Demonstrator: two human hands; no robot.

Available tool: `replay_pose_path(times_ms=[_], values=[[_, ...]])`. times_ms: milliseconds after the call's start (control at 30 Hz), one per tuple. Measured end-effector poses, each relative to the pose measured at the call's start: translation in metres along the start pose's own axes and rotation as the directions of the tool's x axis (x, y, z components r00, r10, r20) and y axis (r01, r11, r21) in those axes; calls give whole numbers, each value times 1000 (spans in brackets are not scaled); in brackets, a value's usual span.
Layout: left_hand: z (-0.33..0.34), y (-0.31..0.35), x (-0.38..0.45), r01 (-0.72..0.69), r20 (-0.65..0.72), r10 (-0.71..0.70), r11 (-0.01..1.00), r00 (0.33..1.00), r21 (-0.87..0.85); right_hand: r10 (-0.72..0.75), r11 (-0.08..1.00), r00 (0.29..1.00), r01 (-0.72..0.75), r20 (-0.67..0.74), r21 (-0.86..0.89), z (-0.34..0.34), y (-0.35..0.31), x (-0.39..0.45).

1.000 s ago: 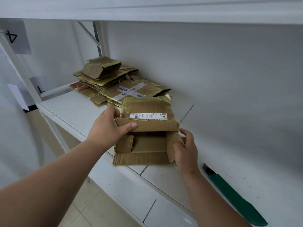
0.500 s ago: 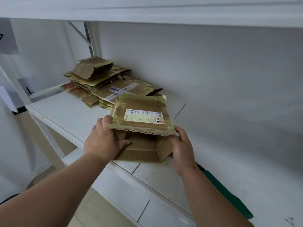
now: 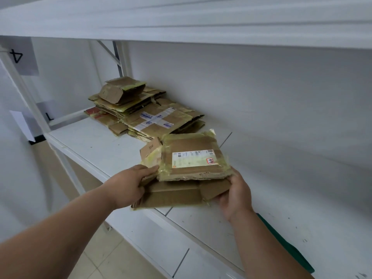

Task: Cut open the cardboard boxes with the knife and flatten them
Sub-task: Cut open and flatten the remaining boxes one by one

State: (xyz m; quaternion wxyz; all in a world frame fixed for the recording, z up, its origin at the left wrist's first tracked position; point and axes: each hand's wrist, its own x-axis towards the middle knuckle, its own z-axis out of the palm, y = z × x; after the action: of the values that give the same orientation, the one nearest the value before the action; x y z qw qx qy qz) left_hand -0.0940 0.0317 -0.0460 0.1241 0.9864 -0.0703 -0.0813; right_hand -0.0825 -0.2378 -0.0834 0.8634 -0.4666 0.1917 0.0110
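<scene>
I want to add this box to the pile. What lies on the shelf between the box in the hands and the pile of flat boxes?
Nothing: the head view shows bare white shelf between the box and the pile.

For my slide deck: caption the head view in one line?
Both hands, left and right, flatten a taped brown cardboard box on a white shelf.

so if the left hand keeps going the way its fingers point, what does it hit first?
The left hand points up and right into the box it already grips; past that, probably the back wall, though depth is unclear.
</scene>
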Motion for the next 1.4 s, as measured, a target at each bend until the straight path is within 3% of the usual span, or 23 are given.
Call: replay_pose_path(times_ms=[167, 300, 367, 467, 567, 667, 867, 967, 1100, 1167, 1200, 1233, 1300, 1333, 1400], values=[[-5, -8, -1, 15, 77, -17, 1000, 997, 25, 66, 998, 998, -67, 20, 22, -7, -8, -3], [-9, 6, 0, 4, 199, -22, 996, 980, 88, 30, 963, 999, -34, -18, -266, -2, -7, -3], [-12, 10, 0, 58, 298, -58, 998, 953, 6, -22, 906, 999, 0, -47, -424, -3, -4, 0], [-15, 14, 0, 152, 375, -49, 956, 926, -251, -62, 836, 997, 24, -51, -548, -6, -5, -1], [-13, 14, 4, 135, 210, -105, 982, 972, -134, -72, 805, 996, 29, -49, -593, -6, -8, -2], [1, 12, 9, 65, 5, -65, 998, 998, 8, -52, 789, 998, 22, -30, -614, -3, -10, -2], [31, 3, 10, 6, 238, -51, 983, 970, 185, -97, 644, 994, 102, 52, -758, 3, -6, 3], [37, 3, 13, 21, 210, -59, 983, 976, 182, -193, 560, 976, 194, 101, -805, 8, -9, 6], [28, -2, 18, 11, 117, -29, 989, 993, 148, -275, 533, 954, 257, 123, -806, 16, -16, 18], [26, -5, 21, -5, 142, -15, 990, 990, 142, -259, 419, 956, 236, 134, -877, 20, -18, 19], [27, -5, 22, -4, 169, -22, 988, 985, 152, -246, 271, 957, 219, 152, -937, 20, -18, 19], [29, -5, 22, 3, 197, -36, 986, 980, 166, -242, 55, 952, 204, 186, -977, 20, -16, 19], [36, -4, 24, 13, 235, -59, 981, 970, 191, -271, -326, 910, 219, 313, -920, 20, -11, 21], [40, -3, 25, 15, 245, -65, 980, 967, 200, -279, -408, 874, 266, 396, -873, 23, -10, 22], [43, -2, 26, 21, 260, -75, 978, 963, 205, -200, -465, 826, 393, 527, -793, 31, -3, 27]])
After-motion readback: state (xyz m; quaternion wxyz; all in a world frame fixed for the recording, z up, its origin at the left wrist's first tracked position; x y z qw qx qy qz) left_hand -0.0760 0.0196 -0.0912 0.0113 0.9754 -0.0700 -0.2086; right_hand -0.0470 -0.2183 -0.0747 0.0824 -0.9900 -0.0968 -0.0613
